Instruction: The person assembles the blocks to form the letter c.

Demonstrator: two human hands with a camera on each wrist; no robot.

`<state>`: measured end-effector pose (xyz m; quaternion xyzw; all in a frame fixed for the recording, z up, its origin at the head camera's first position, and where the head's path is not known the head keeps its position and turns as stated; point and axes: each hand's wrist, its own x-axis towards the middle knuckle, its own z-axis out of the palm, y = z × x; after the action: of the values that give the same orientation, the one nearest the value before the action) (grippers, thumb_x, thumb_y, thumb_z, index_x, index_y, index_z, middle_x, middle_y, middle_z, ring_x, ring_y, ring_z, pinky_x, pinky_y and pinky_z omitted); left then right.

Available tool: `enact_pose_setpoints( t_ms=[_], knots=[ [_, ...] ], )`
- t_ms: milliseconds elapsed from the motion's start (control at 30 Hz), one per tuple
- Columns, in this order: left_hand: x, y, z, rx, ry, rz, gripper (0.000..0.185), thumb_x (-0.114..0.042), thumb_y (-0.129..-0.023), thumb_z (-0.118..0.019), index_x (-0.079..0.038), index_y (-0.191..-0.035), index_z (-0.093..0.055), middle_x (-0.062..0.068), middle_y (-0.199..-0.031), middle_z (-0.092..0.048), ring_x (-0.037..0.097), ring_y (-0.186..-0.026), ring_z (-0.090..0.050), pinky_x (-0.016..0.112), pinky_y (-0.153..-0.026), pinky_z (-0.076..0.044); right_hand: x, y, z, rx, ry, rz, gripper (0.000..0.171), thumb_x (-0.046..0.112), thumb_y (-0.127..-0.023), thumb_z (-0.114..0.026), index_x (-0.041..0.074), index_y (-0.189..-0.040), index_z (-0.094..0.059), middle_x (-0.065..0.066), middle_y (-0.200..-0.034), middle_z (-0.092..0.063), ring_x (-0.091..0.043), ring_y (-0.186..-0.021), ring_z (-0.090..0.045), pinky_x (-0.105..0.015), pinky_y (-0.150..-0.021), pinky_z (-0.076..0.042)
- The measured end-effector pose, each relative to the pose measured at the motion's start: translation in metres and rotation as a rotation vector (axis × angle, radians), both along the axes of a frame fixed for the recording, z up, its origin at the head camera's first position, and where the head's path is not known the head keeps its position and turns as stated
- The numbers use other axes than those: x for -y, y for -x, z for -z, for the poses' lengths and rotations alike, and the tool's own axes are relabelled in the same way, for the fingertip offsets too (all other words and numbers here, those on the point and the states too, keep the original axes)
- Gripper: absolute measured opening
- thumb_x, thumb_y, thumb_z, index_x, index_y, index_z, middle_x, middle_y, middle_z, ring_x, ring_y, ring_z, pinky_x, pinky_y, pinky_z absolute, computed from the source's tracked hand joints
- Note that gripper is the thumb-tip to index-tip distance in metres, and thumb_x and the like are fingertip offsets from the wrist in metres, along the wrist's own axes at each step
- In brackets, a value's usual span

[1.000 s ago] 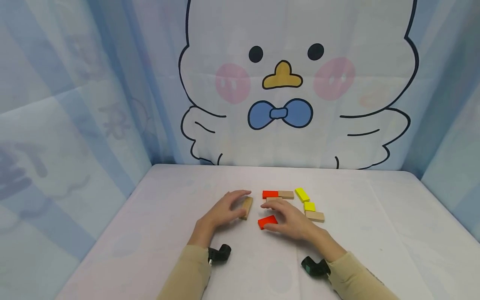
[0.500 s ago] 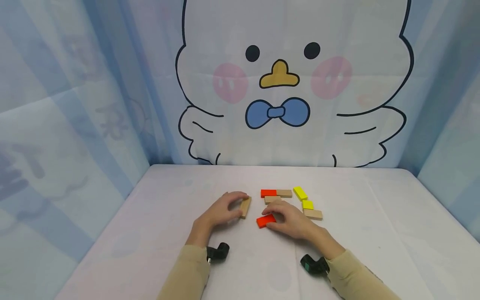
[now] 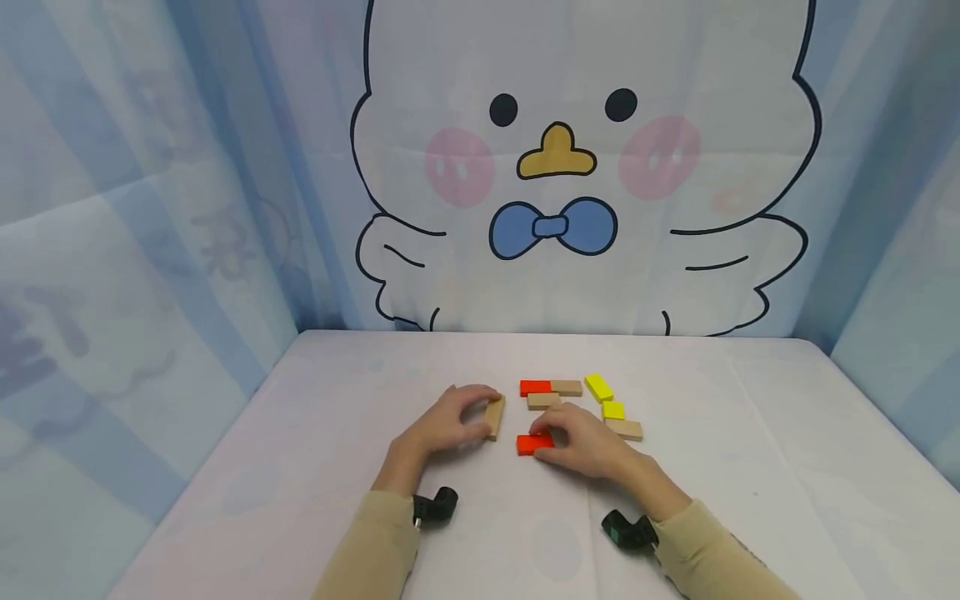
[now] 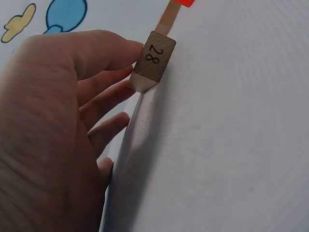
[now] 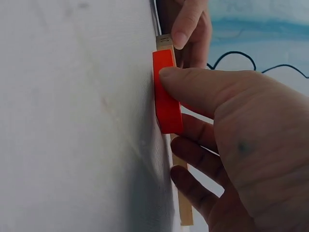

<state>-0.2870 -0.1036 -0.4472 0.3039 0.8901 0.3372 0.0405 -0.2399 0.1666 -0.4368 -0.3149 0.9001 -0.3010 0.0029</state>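
Note:
In the head view my left hand (image 3: pixel 442 421) pinches a plain wooden block (image 3: pixel 495 417) between thumb and fingers. Its near end bears the number 28 in the left wrist view, where the thumb presses the block's edge (image 4: pixel 155 57). To the right, my right hand (image 3: pixel 585 443) pinches a red block (image 3: pixel 528 445) by its right part. The right wrist view has the thumb on the broad face of this red block (image 5: pixel 166 108), with fingers behind it. Both blocks are at the tabletop, a small gap apart in the head view.
Behind the hands, another red block (image 3: pixel 535 388) lies end to end with a wooden block (image 3: pixel 567 388); a second wooden block (image 3: pixel 543 402) is just in front. Two yellow blocks (image 3: pixel 598 387) and a wooden one (image 3: pixel 625 430) lie right. A printed curtain (image 3: pixel 555 283) hangs behind the table (image 3: pixel 300 500).
My right thumb and fingers have closed onto the red block, which has turned from slanted to nearly level across the table. My left fingers have closed in on the wooden block.

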Motion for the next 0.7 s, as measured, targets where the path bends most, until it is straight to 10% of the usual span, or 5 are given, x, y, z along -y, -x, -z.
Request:
enact_pose_setpoints(
  t_ms=[367,700],
  knots=[
    [-0.018,-0.003,0.0,0.0,0.016,0.025,0.051,-0.026,-0.092,-0.066,-0.011,-0.14,-0.058,0.009,-0.147,-0.051,0.027,-0.14,-0.04,0.052,-0.121,-0.01,-0.008,0.0,-0.005,0.127,0.01,-0.006,0.038,0.033,-0.084,-0.084,0.016,-0.115,-0.069,0.009,-0.084,-0.058,-0.011,-0.08,-0.055,-0.027,-0.072,-0.05],
    [-0.012,-0.004,-0.002,0.08,-0.01,-0.013,0.055,-0.03,-0.093,-0.064,-0.016,-0.146,-0.053,0.006,-0.155,-0.044,0.028,-0.144,-0.035,0.053,-0.118,-0.024,-0.017,0.003,-0.007,0.201,0.059,-0.069,0.036,0.025,-0.087,-0.081,0.015,-0.119,-0.067,0.006,-0.087,-0.06,-0.014,-0.084,-0.057,-0.028,-0.076,-0.05]
  ],
)
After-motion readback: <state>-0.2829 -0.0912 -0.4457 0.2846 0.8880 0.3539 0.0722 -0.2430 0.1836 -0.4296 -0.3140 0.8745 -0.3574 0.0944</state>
